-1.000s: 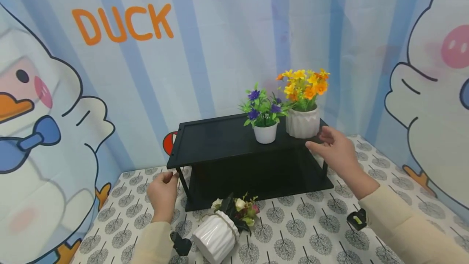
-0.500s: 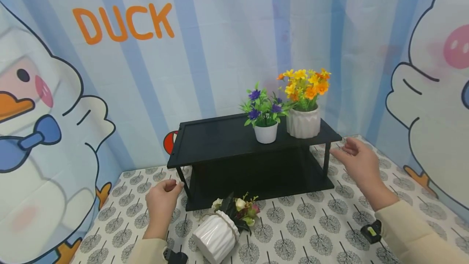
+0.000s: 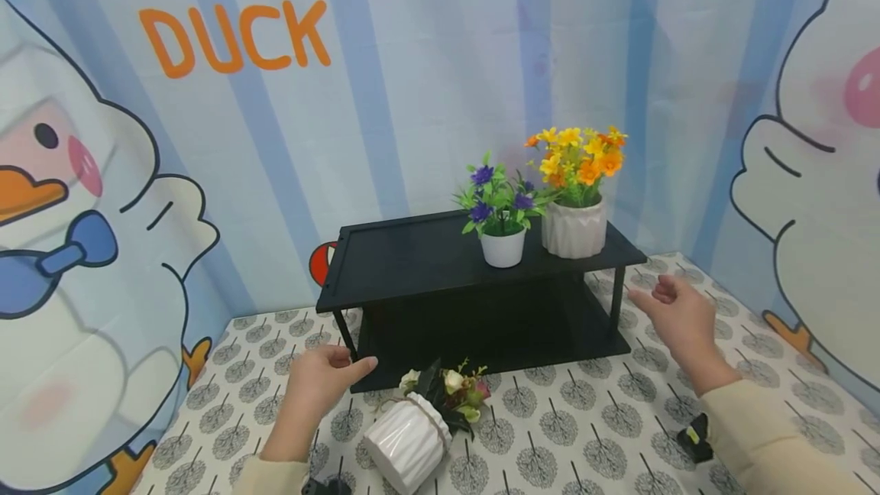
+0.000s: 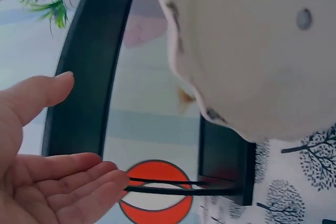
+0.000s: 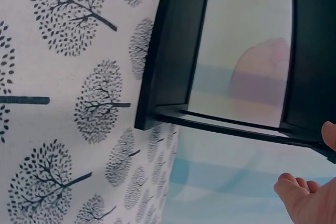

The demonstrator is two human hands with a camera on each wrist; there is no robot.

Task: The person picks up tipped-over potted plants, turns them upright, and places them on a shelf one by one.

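My left hand [image 3: 319, 388] is held in front of the black two-tier shelf's [image 3: 406, 258] left post, empty, thumb and fingers apart. Just to its right a white ribbed pot [image 3: 407, 441] lies tipped on its side, with white and pink flowers [image 3: 454, 392] spilling toward the shelf. In the left wrist view the base of this white pot [image 4: 257, 51] faces the camera. Beside the shelf's right post hovers my right hand [image 3: 681, 319], holding nothing, its fingers loosely bent. On the top tier stand a small white pot with purple flowers [image 3: 503, 248] and a larger white pot with yellow-orange flowers [image 3: 574, 231].
A tree-patterned cloth [image 3: 550, 434] covers the table. Behind the shelf hangs a striped blue curtain [image 3: 440, 98] with duck prints and orange lettering. The shelf's lower tier [image 3: 481, 327] sits on the cloth.
My right hand has left the yellow-flower pot's side and moved right and down, off the shelf. My left hand has come down from the left post toward the tipped pot, opening its thumb.
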